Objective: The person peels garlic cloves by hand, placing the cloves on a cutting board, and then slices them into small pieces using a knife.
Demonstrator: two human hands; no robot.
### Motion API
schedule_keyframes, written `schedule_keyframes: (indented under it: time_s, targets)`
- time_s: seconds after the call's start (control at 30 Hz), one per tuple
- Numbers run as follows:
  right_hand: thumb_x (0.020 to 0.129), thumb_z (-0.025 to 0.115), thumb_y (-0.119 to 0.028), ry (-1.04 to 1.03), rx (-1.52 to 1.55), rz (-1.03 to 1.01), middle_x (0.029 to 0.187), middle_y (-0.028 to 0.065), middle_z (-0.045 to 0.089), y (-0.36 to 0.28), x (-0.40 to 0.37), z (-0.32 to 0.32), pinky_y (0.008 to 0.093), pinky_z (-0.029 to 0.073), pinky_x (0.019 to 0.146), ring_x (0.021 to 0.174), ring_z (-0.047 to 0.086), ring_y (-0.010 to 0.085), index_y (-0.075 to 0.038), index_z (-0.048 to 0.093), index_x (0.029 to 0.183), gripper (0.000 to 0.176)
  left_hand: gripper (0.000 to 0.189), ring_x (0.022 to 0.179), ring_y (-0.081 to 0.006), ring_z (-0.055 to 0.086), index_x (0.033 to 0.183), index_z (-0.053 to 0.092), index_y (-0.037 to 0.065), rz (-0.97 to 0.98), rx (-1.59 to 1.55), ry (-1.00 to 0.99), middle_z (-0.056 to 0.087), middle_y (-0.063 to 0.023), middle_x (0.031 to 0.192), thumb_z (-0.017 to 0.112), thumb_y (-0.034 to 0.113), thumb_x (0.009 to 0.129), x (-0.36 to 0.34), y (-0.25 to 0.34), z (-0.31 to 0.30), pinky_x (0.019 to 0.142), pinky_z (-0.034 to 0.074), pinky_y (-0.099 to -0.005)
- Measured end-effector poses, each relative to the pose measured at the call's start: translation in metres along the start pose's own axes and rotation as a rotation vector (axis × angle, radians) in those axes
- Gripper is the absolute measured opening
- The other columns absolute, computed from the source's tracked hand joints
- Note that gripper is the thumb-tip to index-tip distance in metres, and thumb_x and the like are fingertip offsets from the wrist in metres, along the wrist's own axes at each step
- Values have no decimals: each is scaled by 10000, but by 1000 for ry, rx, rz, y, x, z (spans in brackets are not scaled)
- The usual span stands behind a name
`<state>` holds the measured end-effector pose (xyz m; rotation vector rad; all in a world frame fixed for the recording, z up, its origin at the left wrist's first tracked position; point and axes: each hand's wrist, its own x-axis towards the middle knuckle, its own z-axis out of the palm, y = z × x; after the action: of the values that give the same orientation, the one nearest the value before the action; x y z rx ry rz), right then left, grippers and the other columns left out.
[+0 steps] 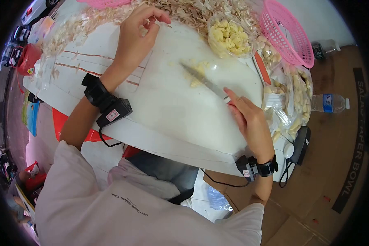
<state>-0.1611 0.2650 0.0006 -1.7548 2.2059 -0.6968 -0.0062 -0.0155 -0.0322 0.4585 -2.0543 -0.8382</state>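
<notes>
My right hand [250, 119] is closed round the handle of a knife [209, 85]. Its blade points up and left over a few pale yellow garlic pieces [197, 74] on the white tabletop. Over the far left side of the table is my left hand [138, 35], thumb and forefinger apart, with nothing visible held between them. A tiny brown scrap [169, 26] shows just below its forefinger tip. Beyond the knife, a clear plastic bag [230, 36] holds many cut yellow garlic pieces.
Dry garlic skins [188, 12] are heaped along the far edge. A pink basket [286, 35] stands at far right, above bags of garlic cloves [293, 88]. A red-orange strip [261, 67] lies beside them. Two bottles, one a water bottle [330, 103], lie on cardboard at right.
</notes>
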Motion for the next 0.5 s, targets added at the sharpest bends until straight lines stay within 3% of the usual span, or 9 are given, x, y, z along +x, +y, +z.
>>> schedule_keyframes:
  time_s: [0.13, 0.33, 0.5]
  targets:
    - [917, 605, -98, 146, 59, -99, 797, 133, 554, 3, 2, 1, 405, 469, 571, 633, 555, 332, -156, 546, 1339, 430, 194, 893, -95, 558, 919, 610, 0, 48, -8, -3, 617, -17, 954, 460, -82, 829, -1, -1, 0, 797, 428, -233]
    - [911, 613, -101, -27, -133, -71, 773, 105, 524, -10, -2, 11, 386, 467, 522, 566, 539, 287, -176, 537, 1361, 462, 189, 922, -101, 571, 918, 607, -3, 41, -29, -16, 616, -23, 961, 457, -86, 838, -2, 4, -2, 827, 441, -242]
    - [902, 620, -99, 18, -156, -59, 767, 101, 511, -9, -2, 9, 394, 464, 522, 568, 547, 281, -186, 528, 1371, 485, 188, 937, -107, 578, 926, 604, -6, 56, -29, -13, 617, -26, 968, 458, -90, 840, -2, 4, -3, 834, 447, -249]
